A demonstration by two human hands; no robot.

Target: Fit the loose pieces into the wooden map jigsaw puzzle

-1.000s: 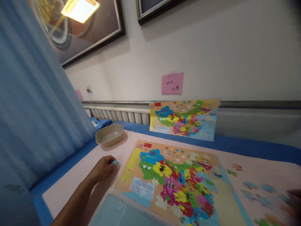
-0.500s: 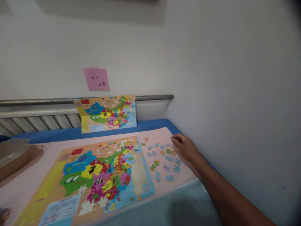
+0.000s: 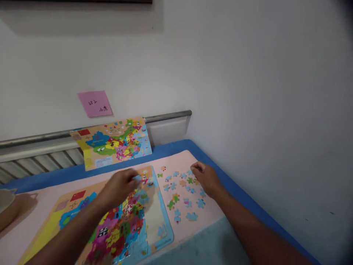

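Observation:
A colourful map puzzle board (image 3: 154, 224) lies on a pink mat (image 3: 193, 217). My left hand (image 3: 120, 186) reaches across the board and pinches a small light-blue puzzle piece (image 3: 137, 178) over its upper right part. To the right of the board, several loose puzzle pieces (image 3: 182, 191) are scattered on the mat. My right hand (image 3: 206, 178) hovers over the far edge of these loose pieces, fingers curled down; whether they hold a piece is hidden.
A reference map picture (image 3: 111, 141) leans against a rail at the wall, under a pink sticky note (image 3: 95, 103). A beige bowl (image 3: 7, 208) sits at the far left. White wall closes in on the right, with a blue edge (image 3: 234, 184) beside the mat.
The view swung from the left side to the right. My left hand came across from the board's left edge to its upper right. My right hand dropped slightly onto the loose pieces.

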